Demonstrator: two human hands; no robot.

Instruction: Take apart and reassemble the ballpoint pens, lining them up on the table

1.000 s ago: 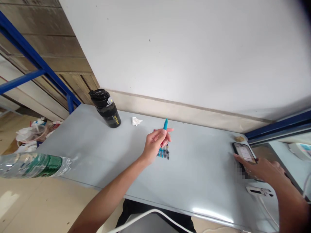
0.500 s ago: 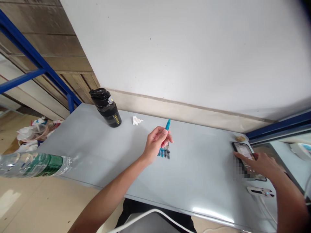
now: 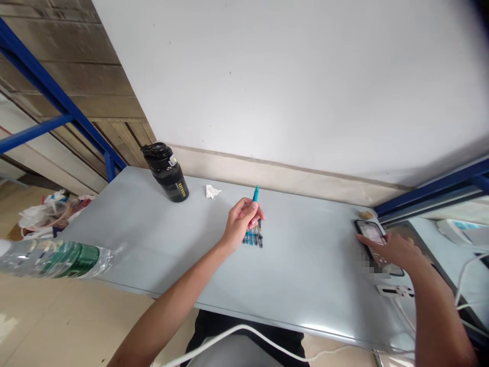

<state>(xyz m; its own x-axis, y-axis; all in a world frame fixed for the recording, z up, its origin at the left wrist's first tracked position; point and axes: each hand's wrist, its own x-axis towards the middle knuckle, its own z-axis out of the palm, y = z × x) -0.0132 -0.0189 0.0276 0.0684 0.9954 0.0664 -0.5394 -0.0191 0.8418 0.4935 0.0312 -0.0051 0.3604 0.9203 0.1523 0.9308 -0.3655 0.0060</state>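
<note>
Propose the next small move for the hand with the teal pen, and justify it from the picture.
I would lower the teal pen toward the row of pens: the left hand pinches it tip-up, partly covering the row from view, while the right hand is at the smartphone.

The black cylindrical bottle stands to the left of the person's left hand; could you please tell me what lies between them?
In the head view, a crumpled white tissue lies on the grey tabletop between the black bottle and the left hand.
</note>
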